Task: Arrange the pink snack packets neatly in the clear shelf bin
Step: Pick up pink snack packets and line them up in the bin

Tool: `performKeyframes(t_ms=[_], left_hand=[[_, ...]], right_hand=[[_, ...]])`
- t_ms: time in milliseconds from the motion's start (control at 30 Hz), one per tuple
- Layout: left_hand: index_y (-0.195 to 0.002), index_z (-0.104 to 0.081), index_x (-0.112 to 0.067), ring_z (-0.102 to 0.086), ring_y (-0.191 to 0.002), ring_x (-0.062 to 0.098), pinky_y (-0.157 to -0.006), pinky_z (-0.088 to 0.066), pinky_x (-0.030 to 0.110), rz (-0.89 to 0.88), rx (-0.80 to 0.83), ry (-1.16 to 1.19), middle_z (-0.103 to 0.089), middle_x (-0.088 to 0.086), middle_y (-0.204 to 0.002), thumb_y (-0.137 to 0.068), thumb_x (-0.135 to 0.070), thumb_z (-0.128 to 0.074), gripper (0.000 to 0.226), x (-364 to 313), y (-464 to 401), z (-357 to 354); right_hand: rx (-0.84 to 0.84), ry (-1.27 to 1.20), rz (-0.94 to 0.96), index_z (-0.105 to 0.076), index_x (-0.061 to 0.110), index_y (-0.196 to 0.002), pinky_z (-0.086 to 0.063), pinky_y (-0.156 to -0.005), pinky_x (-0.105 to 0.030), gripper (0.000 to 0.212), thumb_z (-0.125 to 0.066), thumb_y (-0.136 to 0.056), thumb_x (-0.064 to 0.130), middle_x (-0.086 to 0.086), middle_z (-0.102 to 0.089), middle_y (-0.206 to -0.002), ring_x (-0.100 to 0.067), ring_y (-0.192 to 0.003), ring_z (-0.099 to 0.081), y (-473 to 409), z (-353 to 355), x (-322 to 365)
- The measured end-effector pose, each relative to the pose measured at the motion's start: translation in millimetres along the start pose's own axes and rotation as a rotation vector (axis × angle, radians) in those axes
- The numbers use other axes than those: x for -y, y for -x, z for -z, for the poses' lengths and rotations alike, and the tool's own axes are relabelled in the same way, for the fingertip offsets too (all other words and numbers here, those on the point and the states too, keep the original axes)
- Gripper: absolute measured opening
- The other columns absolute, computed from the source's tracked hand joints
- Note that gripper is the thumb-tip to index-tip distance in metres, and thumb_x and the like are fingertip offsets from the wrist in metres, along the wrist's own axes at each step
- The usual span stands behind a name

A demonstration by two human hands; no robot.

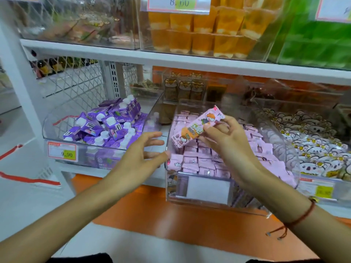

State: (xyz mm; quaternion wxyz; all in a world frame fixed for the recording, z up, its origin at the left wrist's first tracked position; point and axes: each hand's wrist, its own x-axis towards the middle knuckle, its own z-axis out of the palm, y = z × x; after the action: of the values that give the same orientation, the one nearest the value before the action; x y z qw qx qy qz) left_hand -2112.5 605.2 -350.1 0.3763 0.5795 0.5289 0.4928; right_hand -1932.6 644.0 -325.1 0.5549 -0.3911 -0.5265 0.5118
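"9.90" on price tag [62, 151]

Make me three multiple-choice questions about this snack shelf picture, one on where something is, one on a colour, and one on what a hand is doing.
1. Where is the clear plastic shelf bin of pink snack packets?
A. Between the bin of purple cartons and the bin of white bear-print packets
B. On the top shelf
C. On the floor

2. What colour are the cups in the upper bin?
A. Blue
B. Orange-yellow
C. Black

3. What is the right hand doing?
A. Resting flat on the shelf
B. Pinching a long pink and orange snack packet above the bin
C. Holding a purple carton

Answers: 1 A, purple cartons sit to its left and bear-print packets to its right. 2 B, stacked orange-yellow cups show through the clear wall. 3 B, the fingers grip the packet while the left hand is open and empty.
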Motion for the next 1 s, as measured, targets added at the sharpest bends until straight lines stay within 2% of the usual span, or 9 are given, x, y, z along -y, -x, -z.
performKeyframes(t_ms=[200,367,500,567,633,733,833,933,1000], left_hand=[[-0.11,-0.053,-0.037,-0.062,-0.093,0.003,-0.08,-0.053,0.023,-0.065,0.109,-0.048,-0.061,-0.009,-0.115,-0.09,-0.015,-0.06,0.03,7.6,2.4,3.9],[-0.118,-0.05,-0.034,-0.058,-0.095,0.0,-0.079,-0.049,0.016,-0.214,0.027,-0.246,-0.057,-0.015,-0.113,-0.082,-0.017,-0.071,0.045,9.7,0.5,12.2],[-0.12,-0.051,-0.029,-0.049,-0.106,-0.001,-0.089,-0.04,0.017,-0.524,-0.036,-0.629,-0.049,-0.017,-0.118,-0.083,-0.023,-0.07,0.042,5.0,0.3,15.3],[-0.122,-0.055,-0.024,-0.047,-0.114,0.009,-0.093,-0.041,0.027,-0.659,0.008,-0.849,-0.051,-0.012,-0.123,-0.092,-0.028,-0.058,0.03,2.8,-0.2,14.1],[-0.12,-0.06,-0.02,-0.045,-0.116,0.016,-0.092,-0.044,0.033,-0.738,0.057,-1.057,-0.057,-0.01,-0.121,-0.096,-0.034,-0.046,0.031,2.4,-1.7,10.6],[-0.11,-0.068,-0.021,-0.046,-0.116,0.019,-0.09,-0.041,0.031,-0.78,0.095,-1.201,-0.062,-0.012,-0.11,-0.097,-0.036,-0.04,0.034,1.6,-3.5,6.0],[-0.106,-0.069,-0.025,-0.046,-0.114,0.015,-0.088,-0.037,0.027,-0.773,0.083,-1.168,-0.062,-0.014,-0.11,-0.096,-0.037,-0.039,0.034,3.2,-2.2,6.1],[-0.114,-0.064,-0.029,-0.043,-0.115,0.005,-0.093,-0.037,0.022,-0.644,-0.029,-0.838,-0.054,-0.017,-0.122,-0.092,-0.036,-0.052,0.026,8.1,-0.1,7.4],[-0.12,-0.057,-0.032,-0.046,-0.111,-0.002,-0.093,-0.038,0.019,-0.492,-0.124,-0.558,-0.05,-0.02,-0.121,-0.089,-0.031,-0.063,0.032,12.0,-0.8,4.7]], right_hand=[[0.341,0.614,0.293,-0.043,0.023,-0.114,-0.053,-0.071,-0.017,0.027,-0.057,-0.093,0.013,0.008,-0.061,-0.106,-0.003,-0.094,-0.064,8.9,-10.6,-14.8],[0.262,1.346,0.603,-0.062,0.021,-0.11,-0.034,-0.084,-0.027,0.025,-0.044,-0.098,0.031,0.004,-0.05,-0.121,-0.016,-0.111,-0.039,7.9,-8.9,-24.9],[0.393,1.373,0.517,-0.062,0.025,-0.12,-0.022,-0.074,-0.019,0.032,-0.038,-0.099,0.031,0.003,-0.047,-0.124,-0.015,-0.108,-0.037,3.4,-2.5,-25.4],[0.45,1.343,0.463,-0.059,0.027,-0.125,-0.029,-0.082,-0.021,0.032,-0.04,-0.099,0.029,0.005,-0.046,-0.127,-0.014,-0.112,-0.037,2.5,3.2,-22.7],[0.492,1.189,0.398,-0.061,0.024,-0.123,-0.036,-0.089,-0.024,0.03,-0.045,-0.098,0.023,0.004,-0.052,-0.123,-0.01,-0.11,-0.043,2.0,8.7,-17.9],[0.443,0.91,0.315,-0.068,0.018,-0.11,-0.037,-0.075,-0.011,0.022,-0.05,-0.097,0.017,0.005,-0.061,-0.104,0.004,-0.087,-0.053,1.1,17.1,-12.8],[0.321,0.875,0.264,-0.069,0.023,-0.101,-0.044,-0.073,-0.02,0.018,-0.052,-0.095,0.02,0.004,-0.063,-0.099,-0.007,-0.084,-0.06,-7.3,23.9,-11.1],[0.273,0.934,0.242,-0.069,0.026,-0.097,-0.051,-0.062,-0.025,0.013,-0.057,-0.093,0.022,0.001,-0.069,-0.086,-0.016,-0.068,-0.065,-22.0,22.9,-6.7],[0.295,0.99,0.258,-0.07,0.025,-0.098,-0.051,-0.067,-0.028,0.012,-0.061,-0.09,0.025,0.003,-0.071,-0.085,-0.013,-0.071,-0.065,-31.1,16.5,-6.2]])
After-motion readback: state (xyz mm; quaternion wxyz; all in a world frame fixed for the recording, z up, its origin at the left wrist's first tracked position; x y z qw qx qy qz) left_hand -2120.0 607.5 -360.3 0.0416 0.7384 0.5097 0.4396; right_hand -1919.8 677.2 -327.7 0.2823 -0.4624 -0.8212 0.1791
